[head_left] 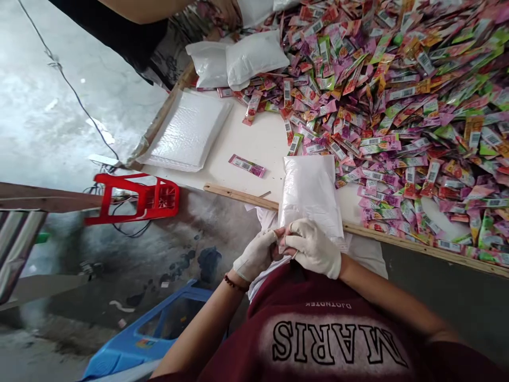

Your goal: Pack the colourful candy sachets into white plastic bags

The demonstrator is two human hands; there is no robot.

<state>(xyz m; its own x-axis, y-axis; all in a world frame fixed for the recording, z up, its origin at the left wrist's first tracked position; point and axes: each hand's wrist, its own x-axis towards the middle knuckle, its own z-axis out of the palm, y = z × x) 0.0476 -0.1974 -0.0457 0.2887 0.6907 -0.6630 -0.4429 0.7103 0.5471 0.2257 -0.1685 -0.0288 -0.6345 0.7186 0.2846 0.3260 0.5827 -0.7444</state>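
A white plastic mailer bag (310, 193) lies across the table's near edge, its open end towards me. My left hand (256, 255), in a white glove, pinches the bag's near end at the left. My right hand (314, 246), also gloved, is closed on the same end just to the right. Both hands touch each other at the bag's mouth. A single pink sachet (246, 165) lies alone on the white table top (254, 140) to the left of the bag.
A large heap of colourful sachets (405, 106) covers the table's right and far part. A flat stack of white mailers (186, 132) and two filled white bags (238, 61) lie at the left. Another person's arm (147, 8) reaches in at top. A red stool (139, 199) and blue crate (151, 334) stand on the floor.
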